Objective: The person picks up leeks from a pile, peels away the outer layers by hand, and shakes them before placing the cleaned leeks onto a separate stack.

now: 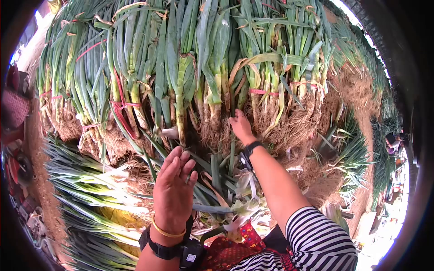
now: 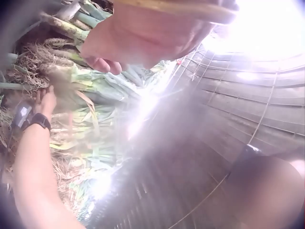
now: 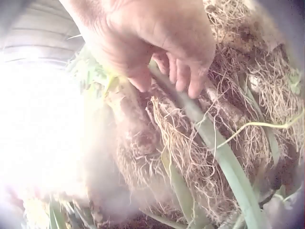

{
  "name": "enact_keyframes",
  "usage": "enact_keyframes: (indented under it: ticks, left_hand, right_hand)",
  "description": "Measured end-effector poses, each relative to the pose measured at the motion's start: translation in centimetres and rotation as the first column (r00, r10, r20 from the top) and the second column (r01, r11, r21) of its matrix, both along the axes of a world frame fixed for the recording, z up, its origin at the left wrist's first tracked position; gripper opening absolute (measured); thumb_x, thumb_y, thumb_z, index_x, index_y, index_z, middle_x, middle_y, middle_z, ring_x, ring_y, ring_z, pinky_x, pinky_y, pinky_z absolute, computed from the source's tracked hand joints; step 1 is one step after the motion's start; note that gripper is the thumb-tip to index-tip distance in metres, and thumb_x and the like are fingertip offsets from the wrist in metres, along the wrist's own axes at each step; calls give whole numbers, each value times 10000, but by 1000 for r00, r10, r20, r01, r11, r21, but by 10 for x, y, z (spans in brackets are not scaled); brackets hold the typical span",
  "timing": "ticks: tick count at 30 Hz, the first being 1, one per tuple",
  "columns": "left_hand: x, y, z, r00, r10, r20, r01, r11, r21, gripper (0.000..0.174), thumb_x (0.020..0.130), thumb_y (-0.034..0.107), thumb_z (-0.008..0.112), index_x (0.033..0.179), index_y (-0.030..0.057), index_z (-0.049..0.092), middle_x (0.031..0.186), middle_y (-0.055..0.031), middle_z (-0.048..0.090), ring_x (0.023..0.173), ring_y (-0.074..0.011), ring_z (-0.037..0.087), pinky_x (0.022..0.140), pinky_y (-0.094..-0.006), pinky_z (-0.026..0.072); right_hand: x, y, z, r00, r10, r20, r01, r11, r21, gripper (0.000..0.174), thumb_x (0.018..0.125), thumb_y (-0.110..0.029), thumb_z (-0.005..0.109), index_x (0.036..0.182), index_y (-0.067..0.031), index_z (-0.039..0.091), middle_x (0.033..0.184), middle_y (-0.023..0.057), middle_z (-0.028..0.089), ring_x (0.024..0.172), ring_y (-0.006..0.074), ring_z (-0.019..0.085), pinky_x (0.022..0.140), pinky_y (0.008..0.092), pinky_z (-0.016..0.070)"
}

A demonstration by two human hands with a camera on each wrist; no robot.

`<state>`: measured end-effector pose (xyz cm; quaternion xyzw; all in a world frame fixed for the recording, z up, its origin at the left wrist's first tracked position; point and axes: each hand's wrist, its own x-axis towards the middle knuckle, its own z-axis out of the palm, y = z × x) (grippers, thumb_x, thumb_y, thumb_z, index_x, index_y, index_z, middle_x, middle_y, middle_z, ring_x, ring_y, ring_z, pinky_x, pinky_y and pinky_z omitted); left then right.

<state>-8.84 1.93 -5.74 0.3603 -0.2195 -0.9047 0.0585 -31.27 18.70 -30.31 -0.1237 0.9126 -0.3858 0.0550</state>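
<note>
My right hand (image 1: 242,128) is at the root ends of standing green onion bunches (image 1: 212,86). Seen from the right wrist, the fingers and thumb of that hand (image 3: 162,43) curl round a long green leaf (image 3: 228,167) that runs down past tangled roots (image 3: 186,138). My left hand (image 1: 174,194) is raised with its fingers slightly bent, nothing in it, just below the root ends of a middle stalk (image 1: 181,117). In the left wrist view the left hand (image 2: 147,36) hangs over the onions, its fingers partly hidden.
Red ties (image 1: 124,105) bind some bunches. More onions (image 1: 86,180) lie at the lower left near a yellow sheet (image 1: 120,218). Loose leaves (image 1: 214,174) lie between my arms, above a red patterned cloth (image 1: 235,253). A wire-lined dark cover (image 2: 190,138) appears in the left wrist view.
</note>
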Motion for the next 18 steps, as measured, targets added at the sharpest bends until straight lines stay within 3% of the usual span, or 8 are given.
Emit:
enact_keyframes:
  ticks: [2, 6, 7, 10, 12, 14, 16, 18]
  left_hand:
    - [0, -1, 0, 1000, 0, -17, 0, 1000, -2, 312, 890, 222, 531, 1181, 110, 511, 1038, 15, 570, 928, -115, 537, 806, -288, 421]
    - [-1, 5, 3, 999, -2, -51, 4, 999, 32, 281, 886, 206, 536, 1147, 102, 524, 993, 4, 588, 891, -123, 545, 779, -283, 437]
    - [-2, 8, 4, 998, -13, -60, 15, 999, 41, 271, 886, 203, 537, 1136, 100, 528, 990, 1, 591, 881, -125, 547, 773, -283, 441]
    - [0, 15, 4, 993, -41, -111, 50, 996, 77, 237, 891, 182, 525, 1112, 95, 537, 981, -4, 600, 865, -132, 555, 761, -285, 452]
    - [2, 19, 3, 982, -58, -182, 85, 986, 145, 223, 901, 166, 505, 1110, 95, 536, 968, -3, 604, 853, -137, 561, 747, -288, 463]
    - [4, 22, 6, 983, -49, -177, 76, 986, 151, 215, 904, 162, 494, 1103, 94, 539, 946, -7, 610, 834, -142, 571, 727, -293, 473]
    - [12, 20, 5, 976, -42, -216, 72, 989, 133, 213, 901, 161, 497, 1100, 96, 539, 946, -10, 610, 836, -144, 575, 720, -289, 474]
    - [19, 15, 10, 984, 0, -175, 17, 995, 98, 238, 884, 130, 525, 1110, 57, 525, 930, -32, 593, 792, -133, 563, 680, -264, 452]
  right_hand:
    - [-11, -16, 12, 928, -61, 368, 62, 998, 10, 613, 829, -324, 565, 1294, 20, 363, 1240, 248, 477, 1122, 369, 485, 939, 377, 395]
    - [-14, -24, 13, 906, -65, 418, 29, 995, 92, 732, 775, -394, 631, 1291, 47, 356, 1212, 247, 502, 1114, 351, 502, 921, 382, 395]
    - [-15, -23, 25, 823, -33, 568, 37, 999, 5, 684, 745, -312, 697, 1243, 52, 399, 1121, 192, 551, 985, 239, 545, 871, 324, 408]
    - [-11, -22, 24, 783, 237, 575, -98, 960, -263, 534, 759, -282, 693, 1154, 13, 487, 1048, 128, 570, 1014, 201, 502, 878, 307, 392]
    - [3, -36, 22, 864, 164, 476, 13, 938, -347, 429, 793, -250, 650, 1116, -2, 518, 1072, 137, 563, 1039, 230, 501, 889, 305, 387]
    - [0, -38, -3, 955, -200, 219, 207, 978, -11, 379, 825, -233, 591, 1118, -6, 512, 1108, 159, 553, 1052, 286, 508, 904, 341, 387]
    - [16, -45, 15, 883, -381, 275, 366, 925, 105, 453, 849, -257, 553, 1212, -8, 445, 1230, 206, 482, 1134, 337, 461, 942, 394, 363]
    - [15, -43, 0, 829, -329, 451, 380, 924, -25, 609, 851, -295, 556, 1333, -11, 316, 1355, 217, 361, 1230, 339, 381, 986, 406, 329]
